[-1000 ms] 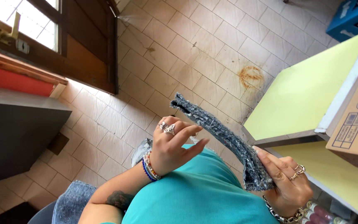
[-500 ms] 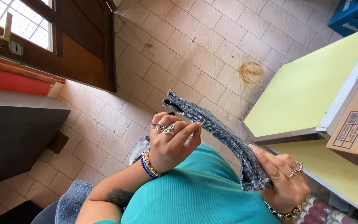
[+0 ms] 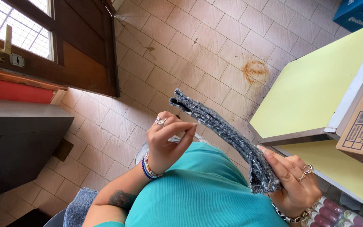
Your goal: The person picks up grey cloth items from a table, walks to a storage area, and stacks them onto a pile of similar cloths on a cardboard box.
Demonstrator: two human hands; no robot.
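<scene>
- Head view: the cloth [image 3: 227, 138], a folded dark speckled strip, runs diagonally across the middle of the frame.
- The right hand [image 3: 293, 185], lower right, clamps its lower end between thumb and fingers.
- The left hand [image 3: 167, 141], at centre, curls beside the strip; whether it pinches it cannot be told.
- Risk: the free upper end could sag or unfold, since only one end is firmly held.
- The yellow table [image 3: 316, 90] sits at right.

A teal short-sleeved top [image 3: 198, 189] is worn. Silver rings are worn on fingers of the left hand [image 3: 164, 141], and a stack of beaded bracelets [image 3: 148, 167] in blue, red and white is seen at its wrist. A dark tattoo [image 3: 120, 198] is marked on that forearm. Rings are worn on the right hand [image 3: 295, 183], and a silver chain bracelet [image 3: 290, 217] at its wrist.
</scene>
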